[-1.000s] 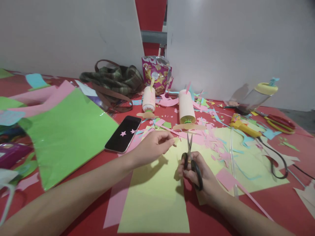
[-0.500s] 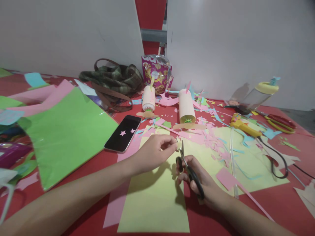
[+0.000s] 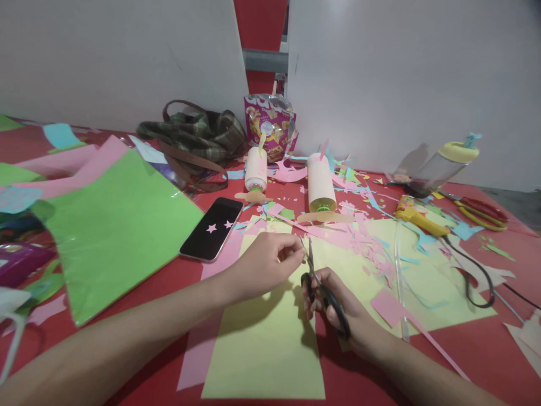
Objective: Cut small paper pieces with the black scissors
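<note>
My left hand [image 3: 266, 264] is pinched closed on a tiny pale paper scrap [image 3: 302, 253], held just above a yellow paper sheet [image 3: 270, 349]. My right hand [image 3: 338, 313] grips black-handled scissors [image 3: 321, 287], whose blades point up and left and meet the scrap at my left fingertips. Both hands hover over the yellow sheet on the red table [image 3: 477, 349]. Pink paper cuttings [image 3: 359, 239] lie scattered just beyond the scissors.
A black phone [image 3: 212, 228] with two pink stars lies left of my hands beside a green sheet [image 3: 114, 231]. Two paper-wrapped bottles [image 3: 320, 183] lie behind, with a snack bag [image 3: 270, 127] and plaid bag [image 3: 194, 138]. A yellow glue gun [image 3: 418, 220], red scissors [image 3: 482, 211] and a bottle [image 3: 443, 166] sit right.
The scissors have tilted from pointing straight up to leaning left and moved toward my left hand. My left hand has shifted slightly right and down, so blades and scrap now meet.
</note>
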The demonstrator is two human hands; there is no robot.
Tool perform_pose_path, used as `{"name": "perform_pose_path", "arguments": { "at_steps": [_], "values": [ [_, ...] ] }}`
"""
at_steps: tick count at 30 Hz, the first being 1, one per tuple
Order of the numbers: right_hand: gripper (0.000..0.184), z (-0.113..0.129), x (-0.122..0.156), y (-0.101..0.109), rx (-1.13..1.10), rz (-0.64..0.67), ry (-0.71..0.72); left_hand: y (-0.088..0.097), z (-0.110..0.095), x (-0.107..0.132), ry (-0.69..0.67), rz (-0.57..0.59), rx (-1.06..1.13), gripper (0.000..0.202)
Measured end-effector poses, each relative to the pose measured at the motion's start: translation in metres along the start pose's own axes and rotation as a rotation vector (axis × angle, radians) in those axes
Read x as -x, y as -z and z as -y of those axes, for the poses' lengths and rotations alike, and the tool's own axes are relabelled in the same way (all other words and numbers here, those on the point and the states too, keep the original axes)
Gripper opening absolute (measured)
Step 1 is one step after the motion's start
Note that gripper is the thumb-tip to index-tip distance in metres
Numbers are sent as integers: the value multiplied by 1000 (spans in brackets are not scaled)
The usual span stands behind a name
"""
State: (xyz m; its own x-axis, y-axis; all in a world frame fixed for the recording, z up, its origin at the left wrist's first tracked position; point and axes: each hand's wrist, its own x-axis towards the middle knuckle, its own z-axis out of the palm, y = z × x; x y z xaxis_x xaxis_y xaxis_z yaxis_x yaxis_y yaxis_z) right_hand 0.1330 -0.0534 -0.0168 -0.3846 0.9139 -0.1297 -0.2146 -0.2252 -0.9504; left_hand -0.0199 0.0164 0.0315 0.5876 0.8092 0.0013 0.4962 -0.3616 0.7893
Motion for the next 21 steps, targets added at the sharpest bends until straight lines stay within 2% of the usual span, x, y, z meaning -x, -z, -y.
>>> {"name": "perform_pose_path", "arguments": {
  "at_steps": [10, 21],
  "values": [
    [30, -10, 1, 6, -75, 43, -2, -2, 1, 1, 19, -5, -2, 22],
    [31, -5, 2, 2, -87, 11, -10, -12, 3, 4, 53, -63, 220, 20]
  ]
}}
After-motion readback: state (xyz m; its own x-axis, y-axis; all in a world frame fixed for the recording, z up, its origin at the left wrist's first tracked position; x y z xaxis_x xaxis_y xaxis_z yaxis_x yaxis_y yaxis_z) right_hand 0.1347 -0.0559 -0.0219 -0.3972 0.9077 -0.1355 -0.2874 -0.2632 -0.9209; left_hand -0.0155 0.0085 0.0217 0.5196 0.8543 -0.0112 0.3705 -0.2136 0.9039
